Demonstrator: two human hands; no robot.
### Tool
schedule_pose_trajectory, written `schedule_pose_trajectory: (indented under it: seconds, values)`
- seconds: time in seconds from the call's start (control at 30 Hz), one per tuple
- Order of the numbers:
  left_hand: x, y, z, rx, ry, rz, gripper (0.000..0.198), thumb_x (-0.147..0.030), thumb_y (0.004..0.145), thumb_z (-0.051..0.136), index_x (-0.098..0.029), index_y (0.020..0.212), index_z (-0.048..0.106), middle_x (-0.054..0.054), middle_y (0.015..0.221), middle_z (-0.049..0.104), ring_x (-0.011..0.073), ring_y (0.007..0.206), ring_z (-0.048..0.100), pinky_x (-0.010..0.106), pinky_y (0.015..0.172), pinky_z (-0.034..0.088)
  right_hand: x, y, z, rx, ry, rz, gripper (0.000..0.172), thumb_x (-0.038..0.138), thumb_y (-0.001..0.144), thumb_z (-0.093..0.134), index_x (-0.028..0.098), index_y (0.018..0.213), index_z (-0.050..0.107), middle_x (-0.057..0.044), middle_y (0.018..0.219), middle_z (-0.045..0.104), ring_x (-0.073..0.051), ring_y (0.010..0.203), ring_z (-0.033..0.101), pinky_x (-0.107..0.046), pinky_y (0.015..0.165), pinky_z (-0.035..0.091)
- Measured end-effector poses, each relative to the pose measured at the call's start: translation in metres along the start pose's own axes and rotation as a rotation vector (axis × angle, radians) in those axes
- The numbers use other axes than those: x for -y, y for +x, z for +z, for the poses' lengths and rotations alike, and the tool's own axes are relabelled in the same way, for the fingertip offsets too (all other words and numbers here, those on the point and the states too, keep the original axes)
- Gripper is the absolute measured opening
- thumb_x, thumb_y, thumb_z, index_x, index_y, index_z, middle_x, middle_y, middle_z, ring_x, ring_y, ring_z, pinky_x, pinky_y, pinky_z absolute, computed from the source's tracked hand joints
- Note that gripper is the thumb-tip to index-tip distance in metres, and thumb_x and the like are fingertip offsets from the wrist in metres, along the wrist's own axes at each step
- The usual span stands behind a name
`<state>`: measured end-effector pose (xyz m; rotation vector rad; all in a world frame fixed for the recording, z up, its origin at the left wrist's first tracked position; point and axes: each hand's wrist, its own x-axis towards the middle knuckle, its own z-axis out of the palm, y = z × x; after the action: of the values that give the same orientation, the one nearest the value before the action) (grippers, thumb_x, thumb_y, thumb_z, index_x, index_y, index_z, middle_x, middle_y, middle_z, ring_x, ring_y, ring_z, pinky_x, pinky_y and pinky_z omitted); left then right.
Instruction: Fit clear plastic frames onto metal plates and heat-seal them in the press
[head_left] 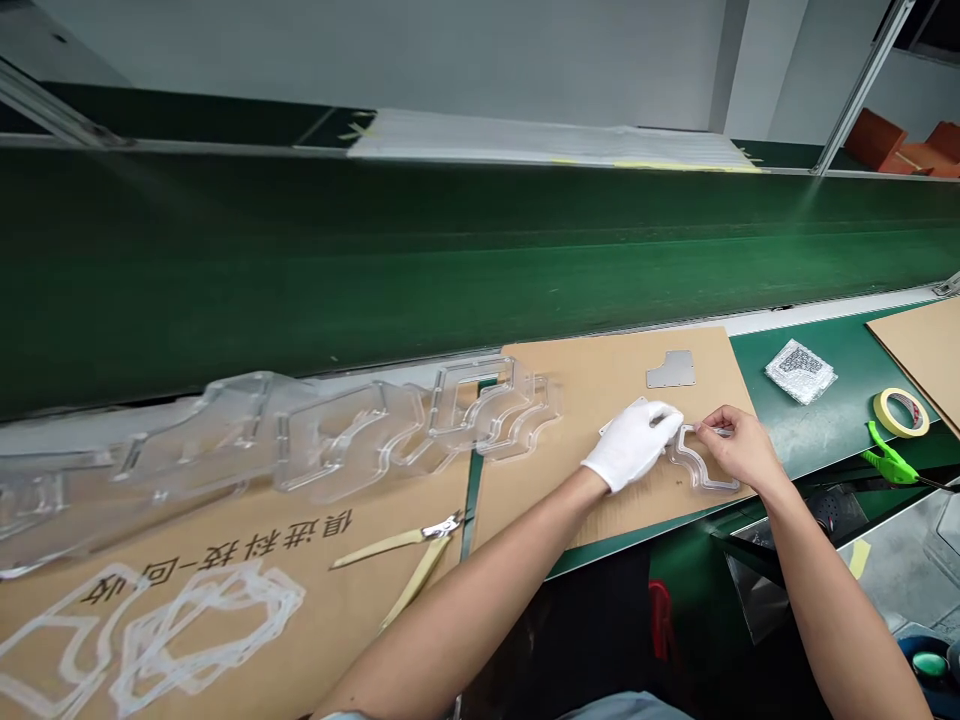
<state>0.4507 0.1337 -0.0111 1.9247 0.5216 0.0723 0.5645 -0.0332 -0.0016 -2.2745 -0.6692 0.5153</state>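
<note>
My left hand (634, 445), in a white glove, rests on a thin metal plate (621, 422) lying on a brown cardboard sheet (600, 380), and the glove covers most of the plate. My right hand (739, 447) is bare and pinches one end of a curved clear plastic frame (694, 462) against the cardboard. The two hands are close together, with the frame just right of the glove. A second metal plate (671, 369), L-shaped, lies farther along the same sheet.
Overlapping clear plastic trays (337, 435) spread left of my hands, above yellow-handled cutters (405, 555) and a heap of clear frames (187, 630). To the right are a bubble-wrap packet (800, 371), a masking tape roll (900, 412) and a green-handled tool (889, 462). A green conveyor belt (450, 270) runs behind.
</note>
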Motion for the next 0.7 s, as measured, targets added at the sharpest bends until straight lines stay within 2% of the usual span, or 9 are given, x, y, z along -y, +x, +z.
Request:
schedule_pose_trajectory:
  seconds: [0.1, 0.17, 0.3, 0.4, 0.6, 0.7]
  values:
    - [0.001, -0.001, 0.002, 0.025, -0.021, 0.0, 0.02, -0.036, 0.09, 0.067, -0.022, 0.1, 0.077, 0.004, 0.104, 0.082, 0.0232, 0.093, 0.077, 0.035, 0.089, 0.061, -0.003, 0.002, 0.002, 0.006, -0.015, -0.005, 0.025, 0.054, 0.088, 0.074, 0.029, 0.086, 0.076, -0.003, 0.098, 0.081, -0.029, 0.101, 0.073, -0.042, 0.086, 0.053]
    - [0.002, -0.002, 0.004, 0.04, -0.025, 0.004, 0.02, -0.033, 0.089, 0.068, -0.021, 0.102, 0.076, 0.004, 0.108, 0.082, 0.024, 0.096, 0.077, 0.036, 0.093, 0.06, -0.006, 0.001, 0.002, 0.001, -0.002, -0.01, 0.029, 0.057, 0.087, 0.075, 0.028, 0.091, 0.076, -0.005, 0.103, 0.08, -0.03, 0.104, 0.072, -0.044, 0.09, 0.054]
    - [0.003, -0.003, 0.007, 0.027, -0.007, 0.012, 0.029, -0.04, 0.092, 0.067, -0.02, 0.112, 0.075, 0.007, 0.112, 0.081, 0.0249, 0.098, 0.076, 0.038, 0.097, 0.059, -0.013, -0.015, -0.006, -0.053, 0.055, -0.056, 0.049, 0.06, 0.086, 0.077, 0.026, 0.12, 0.073, -0.011, 0.131, 0.071, -0.032, 0.124, 0.065, -0.049, 0.107, 0.051]
    - [0.003, -0.005, 0.01, 0.027, 0.03, 0.019, 0.036, -0.041, 0.088, 0.071, -0.02, 0.118, 0.073, 0.006, 0.111, 0.08, 0.0258, 0.098, 0.076, 0.039, 0.095, 0.059, -0.017, -0.03, -0.009, -0.043, 0.071, -0.067, 0.059, 0.059, 0.086, 0.078, 0.029, 0.135, 0.066, -0.011, 0.144, 0.062, -0.032, 0.135, 0.059, -0.051, 0.114, 0.048]
    - [0.002, -0.003, 0.013, 0.039, 0.047, 0.017, 0.038, -0.03, 0.082, 0.073, -0.02, 0.119, 0.073, 0.004, 0.106, 0.078, 0.0249, 0.095, 0.074, 0.038, 0.091, 0.059, -0.022, -0.033, -0.003, -0.019, 0.117, -0.002, 0.078, 0.052, 0.078, 0.083, 0.023, 0.146, 0.055, -0.014, 0.151, 0.059, -0.035, 0.146, 0.052, -0.055, 0.123, 0.042]
    - [0.001, -0.002, 0.012, 0.041, 0.041, 0.021, 0.037, -0.027, 0.082, 0.074, -0.019, 0.118, 0.074, 0.005, 0.11, 0.079, 0.0255, 0.1, 0.075, 0.038, 0.095, 0.058, -0.023, -0.032, -0.004, 0.01, 0.146, 0.017, 0.079, 0.049, 0.078, 0.084, 0.024, 0.146, 0.055, -0.014, 0.152, 0.059, -0.035, 0.146, 0.053, -0.056, 0.122, 0.044]
